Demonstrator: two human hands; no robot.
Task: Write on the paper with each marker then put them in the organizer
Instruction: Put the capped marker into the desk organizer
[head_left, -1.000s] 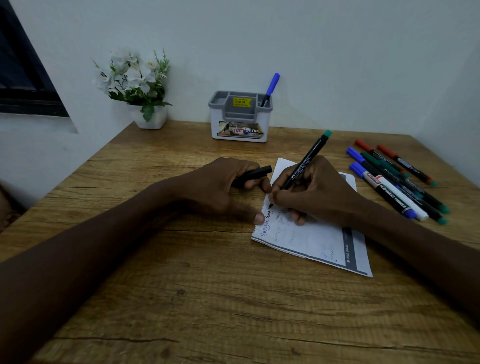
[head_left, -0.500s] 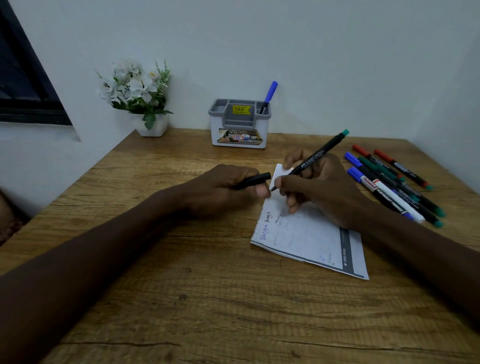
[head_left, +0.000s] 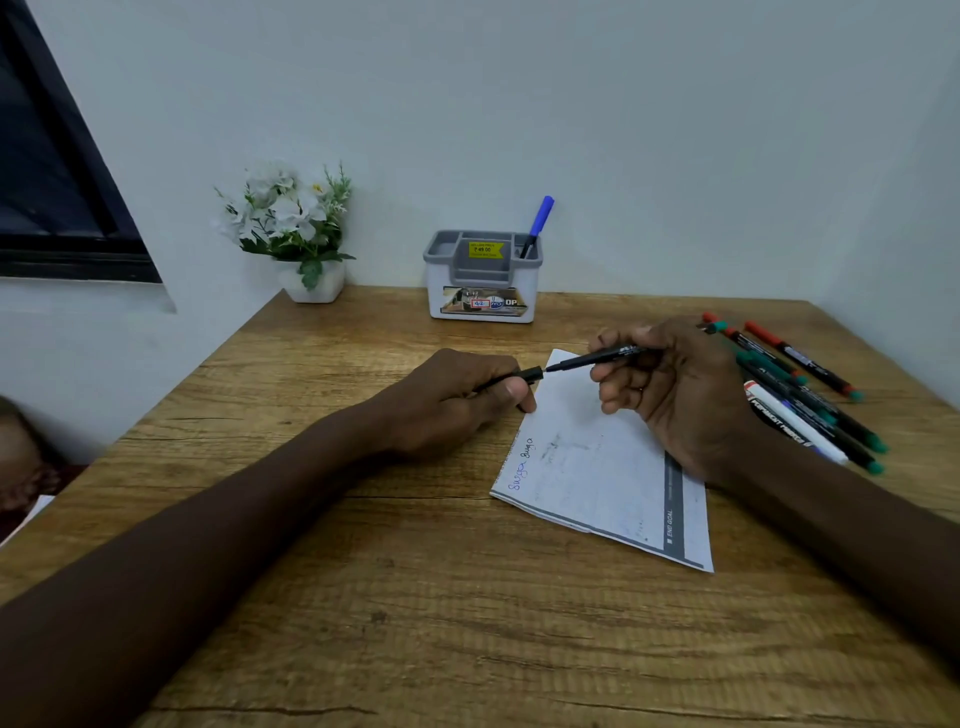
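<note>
Above the paper (head_left: 597, 467), a marker (head_left: 597, 358) is held tip-to-cap.
The marker is gripped in the curled fingers of the right hand (head_left: 670, 384); the cap (head_left: 519, 378) is pinched by the left hand (head_left: 457, 400). A blue marker (head_left: 540, 221) is stood in the organizer (head_left: 483, 275), right compartment. Loose markers (head_left: 810, 405) are laid right of the paper.

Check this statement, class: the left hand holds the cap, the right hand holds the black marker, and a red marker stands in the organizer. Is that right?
No. The head view shows a blue marker in the organizer, not a red one; the rest holds.
</note>
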